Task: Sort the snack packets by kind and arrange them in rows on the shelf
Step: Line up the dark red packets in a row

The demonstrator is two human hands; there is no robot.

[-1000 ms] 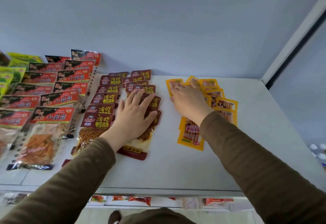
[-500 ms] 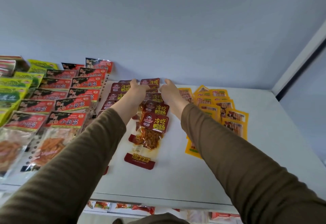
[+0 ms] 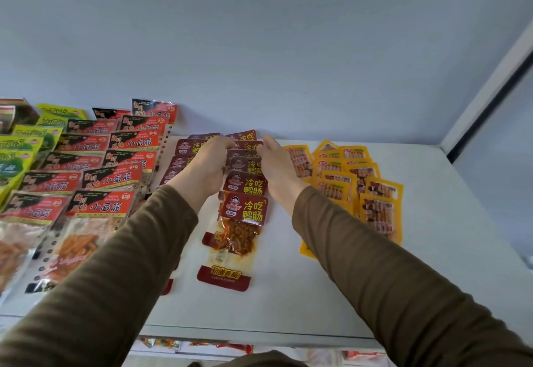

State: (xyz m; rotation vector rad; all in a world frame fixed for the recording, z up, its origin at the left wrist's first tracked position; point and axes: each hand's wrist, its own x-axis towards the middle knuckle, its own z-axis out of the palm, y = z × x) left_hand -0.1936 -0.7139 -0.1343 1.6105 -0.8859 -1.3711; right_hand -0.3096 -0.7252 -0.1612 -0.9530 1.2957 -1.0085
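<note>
Maroon packets [image 3: 244, 190] run in an overlapping row up the white shelf [image 3: 288, 294], and both hands bracket that row near its far end. Left hand [image 3: 209, 164] presses its left edge, fingers straight; right hand [image 3: 275, 161] flanks its right edge, fingers straight too. Yellow packets [image 3: 360, 182] lie just right of the row, red-and-black packets [image 3: 115, 161] left of it.

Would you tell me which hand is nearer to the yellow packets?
Right. The right hand is beside the yellow packets, at their left edge; the left hand is farther left, across the dark red row.
</note>
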